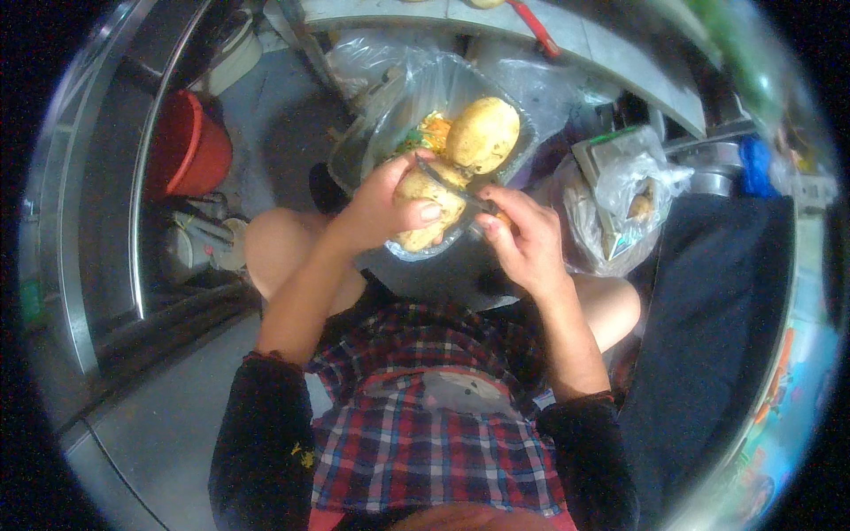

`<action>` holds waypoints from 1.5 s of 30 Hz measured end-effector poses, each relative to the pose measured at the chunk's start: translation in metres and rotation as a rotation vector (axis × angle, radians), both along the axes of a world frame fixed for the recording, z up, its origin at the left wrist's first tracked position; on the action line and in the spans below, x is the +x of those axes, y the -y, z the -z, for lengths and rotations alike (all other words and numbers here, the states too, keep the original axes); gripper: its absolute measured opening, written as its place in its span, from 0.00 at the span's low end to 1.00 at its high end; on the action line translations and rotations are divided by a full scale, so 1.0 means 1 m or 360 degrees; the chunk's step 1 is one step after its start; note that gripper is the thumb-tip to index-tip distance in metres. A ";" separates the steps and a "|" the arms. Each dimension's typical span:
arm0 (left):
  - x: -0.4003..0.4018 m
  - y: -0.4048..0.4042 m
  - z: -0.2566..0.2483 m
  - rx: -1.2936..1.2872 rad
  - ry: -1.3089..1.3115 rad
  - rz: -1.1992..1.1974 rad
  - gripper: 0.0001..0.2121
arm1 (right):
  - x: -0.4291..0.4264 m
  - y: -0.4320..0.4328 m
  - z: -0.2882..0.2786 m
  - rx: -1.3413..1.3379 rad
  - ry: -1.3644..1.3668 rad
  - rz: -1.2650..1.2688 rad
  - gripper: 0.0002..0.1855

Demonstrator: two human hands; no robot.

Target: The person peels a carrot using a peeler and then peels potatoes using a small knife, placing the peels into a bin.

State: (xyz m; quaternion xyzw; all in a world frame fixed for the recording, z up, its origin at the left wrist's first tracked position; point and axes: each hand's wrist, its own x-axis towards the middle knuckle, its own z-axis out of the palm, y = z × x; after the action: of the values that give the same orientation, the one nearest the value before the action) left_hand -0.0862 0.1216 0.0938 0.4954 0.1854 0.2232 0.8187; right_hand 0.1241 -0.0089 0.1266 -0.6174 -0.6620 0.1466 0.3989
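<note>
My left hand [392,202] grips a knobbly, yellowish-brown root or tuber [435,199], perhaps a lotus root or a potato. A rounder, smooth yellow lobe [485,133] rises at its far end; whether the two are joined I cannot tell. In my right hand [521,232] is a small peeler or knife, its dark blade [443,178] lying across the tuber's middle. Fingers hide most of the tool's handle. Beneath both hands stands a bin lined with a clear plastic bag [425,86], holding orange and green scraps [428,135].
A red bucket [199,146] stands at left beside a metal rail [156,152]. On the right are a plastic bag [597,226] with a scale-like box [611,159] and metal pots [714,162]. A counter edge [617,73] with a red-handled tool [534,28] crosses the far side.
</note>
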 end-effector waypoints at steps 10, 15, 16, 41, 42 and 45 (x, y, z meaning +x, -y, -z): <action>0.022 0.013 0.007 0.1017 -0.0326 -0.0457 0.29 | 0.004 -0.001 0.015 -0.0026 0.0005 0.0168 0.16; 0.027 0.007 0.002 0.1093 -0.0294 -0.0573 0.32 | -0.002 0.005 0.000 -0.0141 0.0126 0.0181 0.16; 0.027 0.005 0.002 0.1221 -0.0310 -0.0636 0.33 | -0.003 0.005 -0.002 -0.0117 0.0219 0.0125 0.16; 0.023 0.009 0.005 0.1255 -0.0435 -0.0354 0.33 | 0.006 -0.039 -0.028 0.0026 -0.0634 0.0462 0.37; 0.023 0.010 0.006 0.1202 -0.0418 -0.0371 0.33 | 0.000 -0.044 -0.034 -0.0025 -0.0688 0.0422 0.34; 0.020 0.010 0.004 0.1182 -0.0330 -0.0366 0.33 | 0.008 -0.042 -0.032 -0.0422 -0.1385 0.0426 0.25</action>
State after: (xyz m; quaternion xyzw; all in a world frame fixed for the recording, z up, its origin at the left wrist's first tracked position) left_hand -0.0659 0.1116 0.0897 0.7536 0.2280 0.3141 0.5306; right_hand 0.1320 0.0330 0.1582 -0.6240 -0.3235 0.4223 0.5724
